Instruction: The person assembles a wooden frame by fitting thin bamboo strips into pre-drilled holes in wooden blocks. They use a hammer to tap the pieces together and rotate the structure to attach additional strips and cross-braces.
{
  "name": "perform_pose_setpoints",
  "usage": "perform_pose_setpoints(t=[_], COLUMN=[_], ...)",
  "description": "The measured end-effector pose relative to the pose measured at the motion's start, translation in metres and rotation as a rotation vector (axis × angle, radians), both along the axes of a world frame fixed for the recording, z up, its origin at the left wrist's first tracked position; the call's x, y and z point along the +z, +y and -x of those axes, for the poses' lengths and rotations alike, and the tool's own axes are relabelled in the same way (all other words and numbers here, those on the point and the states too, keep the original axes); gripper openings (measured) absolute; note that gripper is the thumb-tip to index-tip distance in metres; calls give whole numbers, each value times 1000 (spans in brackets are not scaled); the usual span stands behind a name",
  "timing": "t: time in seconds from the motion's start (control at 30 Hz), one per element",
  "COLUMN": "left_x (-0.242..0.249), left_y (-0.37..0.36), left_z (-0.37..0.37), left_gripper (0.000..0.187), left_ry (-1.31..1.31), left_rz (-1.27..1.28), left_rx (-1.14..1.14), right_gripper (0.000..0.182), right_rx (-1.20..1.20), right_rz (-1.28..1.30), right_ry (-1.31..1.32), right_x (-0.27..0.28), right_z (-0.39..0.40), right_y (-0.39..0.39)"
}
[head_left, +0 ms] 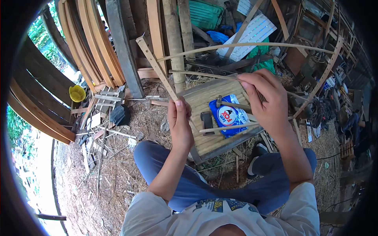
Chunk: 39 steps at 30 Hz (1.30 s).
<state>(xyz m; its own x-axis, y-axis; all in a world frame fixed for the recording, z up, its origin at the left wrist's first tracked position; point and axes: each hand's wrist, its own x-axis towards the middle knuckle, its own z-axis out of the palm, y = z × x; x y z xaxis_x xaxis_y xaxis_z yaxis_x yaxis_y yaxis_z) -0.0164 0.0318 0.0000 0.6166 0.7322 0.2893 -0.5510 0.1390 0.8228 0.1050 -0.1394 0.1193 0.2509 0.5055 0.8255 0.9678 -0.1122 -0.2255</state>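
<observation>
My left hand (180,122) is closed round the lower end of a wooden strip with holes (154,63). This strip forms one side of a light frame, with a long thin rod (244,45) running across to a second wooden strip (321,84) on the right. My right hand (267,100) pinches a thin wooden stick (204,74), whose left end stands just beside the holed strip, seemingly apart from it. Below the hands, a hammer (234,104) lies across a blue packet (227,115) on a low bamboo-slat table (206,146). A dark block (206,122) sits beside the packet.
Curved wooden boards (92,43) and bamboo poles (171,35) stand at the back left. A yellow container (77,93) lies near wood scraps. Behind the table are a green crate (204,13) and a white perforated panel (254,37). Shavings cover the ground (118,157).
</observation>
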Motion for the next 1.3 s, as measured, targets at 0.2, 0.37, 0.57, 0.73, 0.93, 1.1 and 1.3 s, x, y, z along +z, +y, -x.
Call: perform_pose_setpoints(t=[0.2,0.37,0.57,0.73,0.93,1.1,1.3], left_x=[-3,-8,-12,-7,12,12,8], left_y=[5,9,10,17,31,46,23], left_z=[3,9,15,21,15,17,8], left_gripper=[21,25,30,47,51,46,45], left_ry=[-20,0,44,50,-55,-86,-150], left_rz=[41,21,-60,-74,-393,-432,-242], left_rx=[5,27,39,-98,152,196,72], right_gripper=[14,13,17,18,25,26,18], right_rx=[-17,2,1,-23,-27,-17,-25], right_rz=[-41,-74,-99,-36,-5,-48,41], right_ry=[-23,-43,-27,-91,-204,-217,-216], right_x=[-5,-10,-14,-3,3,3,3], right_z=[0,-6,1,3,13,18,17], right_y=[24,32,29,16,17,22,19])
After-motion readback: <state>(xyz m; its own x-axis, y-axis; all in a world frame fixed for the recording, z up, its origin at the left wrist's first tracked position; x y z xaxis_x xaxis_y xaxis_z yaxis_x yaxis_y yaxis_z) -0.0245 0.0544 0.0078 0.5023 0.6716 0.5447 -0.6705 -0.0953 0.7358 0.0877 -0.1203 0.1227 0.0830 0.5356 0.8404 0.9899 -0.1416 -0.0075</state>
